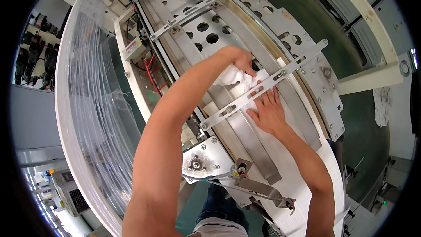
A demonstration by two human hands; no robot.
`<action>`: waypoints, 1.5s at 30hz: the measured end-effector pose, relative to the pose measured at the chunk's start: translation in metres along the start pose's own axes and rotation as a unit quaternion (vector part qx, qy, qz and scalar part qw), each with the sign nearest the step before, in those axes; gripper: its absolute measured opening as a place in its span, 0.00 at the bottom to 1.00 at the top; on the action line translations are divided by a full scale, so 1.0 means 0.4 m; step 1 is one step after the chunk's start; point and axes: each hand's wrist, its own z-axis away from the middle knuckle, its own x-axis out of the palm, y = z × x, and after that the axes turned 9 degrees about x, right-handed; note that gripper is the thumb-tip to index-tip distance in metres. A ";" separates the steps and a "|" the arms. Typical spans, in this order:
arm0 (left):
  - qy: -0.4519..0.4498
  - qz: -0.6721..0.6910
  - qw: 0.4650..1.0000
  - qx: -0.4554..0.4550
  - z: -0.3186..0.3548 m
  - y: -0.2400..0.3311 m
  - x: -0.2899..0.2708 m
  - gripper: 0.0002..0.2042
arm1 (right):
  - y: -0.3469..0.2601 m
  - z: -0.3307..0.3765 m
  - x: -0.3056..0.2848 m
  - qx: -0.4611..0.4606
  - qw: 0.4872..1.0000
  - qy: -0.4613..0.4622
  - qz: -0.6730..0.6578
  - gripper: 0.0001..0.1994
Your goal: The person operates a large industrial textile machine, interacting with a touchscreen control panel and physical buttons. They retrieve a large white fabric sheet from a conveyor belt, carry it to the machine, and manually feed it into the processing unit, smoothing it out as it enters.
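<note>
My left hand (240, 59) reaches over the slotted metal crossbar (258, 91) of a long metal conveyor. Its fingers are closed on a crumpled white cloth (229, 77), wadded above the perforated metal bed; whether it is fabric or paper I cannot tell. My right hand (269, 112) lies flat with fingers spread on a pale, smooth strip just on the near side of the crossbar. Its fingertips pass beneath the bar, close to the cloth. Part of the strip is hidden by the bar and my hands.
A second crossbar (206, 8) spans the bed farther away. At the near end are a metal bearing plate (197, 163) and a sensor bracket (263, 188). Clear plastic sheeting (98, 105) hangs in a white frame on the left. Cream frame posts (368, 79) stand right.
</note>
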 end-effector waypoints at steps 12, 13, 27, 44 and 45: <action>0.137 -0.013 0.990 0.040 -0.043 -0.009 0.042 0.24 | -0.004 0.041 0.008 0.077 0.997 -0.021 0.011 0.38; 0.145 -0.011 0.989 0.039 -0.042 -0.007 0.041 0.24 | -0.001 0.041 0.013 0.080 0.996 -0.023 0.011 0.38; 0.232 -0.107 0.964 -0.078 0.077 0.146 0.082 0.11 | 0.115 0.564 -0.330 0.235 0.949 0.042 -0.207 0.23; 0.229 -0.263 0.937 0.010 0.023 0.095 0.109 0.12 | 0.164 1.474 -0.420 0.605 0.791 0.068 -0.060 0.18; 0.220 -0.248 0.943 -0.004 0.016 0.089 0.109 0.12 | 0.167 1.526 -0.408 0.622 0.779 0.053 -0.055 0.18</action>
